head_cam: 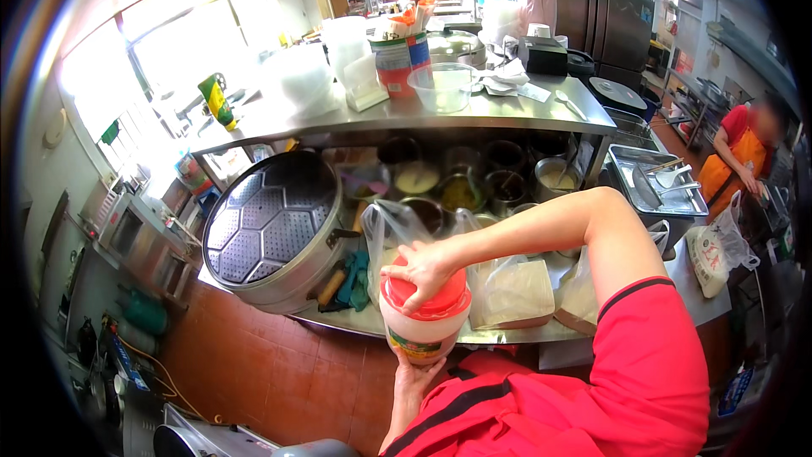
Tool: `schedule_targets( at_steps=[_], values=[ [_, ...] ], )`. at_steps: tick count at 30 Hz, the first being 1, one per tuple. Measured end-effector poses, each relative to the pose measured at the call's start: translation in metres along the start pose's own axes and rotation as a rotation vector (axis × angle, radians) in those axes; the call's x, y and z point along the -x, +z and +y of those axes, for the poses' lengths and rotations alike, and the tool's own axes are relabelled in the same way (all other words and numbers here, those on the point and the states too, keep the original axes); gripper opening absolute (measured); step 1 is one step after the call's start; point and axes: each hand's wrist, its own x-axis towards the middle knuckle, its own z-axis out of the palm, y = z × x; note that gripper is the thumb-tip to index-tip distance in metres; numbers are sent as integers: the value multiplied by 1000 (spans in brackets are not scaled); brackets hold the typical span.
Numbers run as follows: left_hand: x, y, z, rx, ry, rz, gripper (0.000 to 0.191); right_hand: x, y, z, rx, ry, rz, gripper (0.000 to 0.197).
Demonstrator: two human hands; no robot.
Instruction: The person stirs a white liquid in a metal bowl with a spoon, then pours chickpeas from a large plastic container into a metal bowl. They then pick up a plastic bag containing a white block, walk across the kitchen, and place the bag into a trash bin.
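A white plastic tub [422, 330] with a green and yellow label is held upright in front of my body, at the near edge of the steel counter [507, 335]. My left hand [415, 377] cups it low down, with part of the palm hidden beneath. Over the top lies my right hand [424, 270], fingers spread across the red lid [444, 295] and gripping it. The lid sits on the tub's mouth. Behind the tub stand clear plastic bags [393, 225], one of them beside a pale block-shaped packet [514, 295].
A large round steamer [273, 228] with a perforated tray stands to the left. Metal pots [555, 178] of sauces fill the space under the upper shelf [406, 120]. A tray with ladles [660, 184] lies to the right. Further right a person in an orange apron [723, 168] works.
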Motion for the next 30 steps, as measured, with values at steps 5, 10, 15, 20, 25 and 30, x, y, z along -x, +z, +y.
schedule_targets(
  at_steps=[5, 10, 15, 20, 25, 30],
  values=[
    [2, -1, 0, 3, -7, 4, 92, 2, 3, 2, 67, -155, -15, 105],
    [16, 10, 0, -17, -16, 0, 92, 15, 12, -1, 500, -646, 121, 93],
    [14, 9, 3, 15, -14, -17, 93, 37, 9, 10, 600, -917, 312, 65],
    [13, 28, 13, 81, 10, -2, 94, 60, -6, 20, 62, -599, 247, 78],
    [32, 34, 14, 89, -9, -6, 100, 31, 39, 40, -434, -482, 435, 71],
    [30, 57, 14, 261, -51, 16, 102, 34, 57, 42, -741, -132, 450, 63]
  ],
)
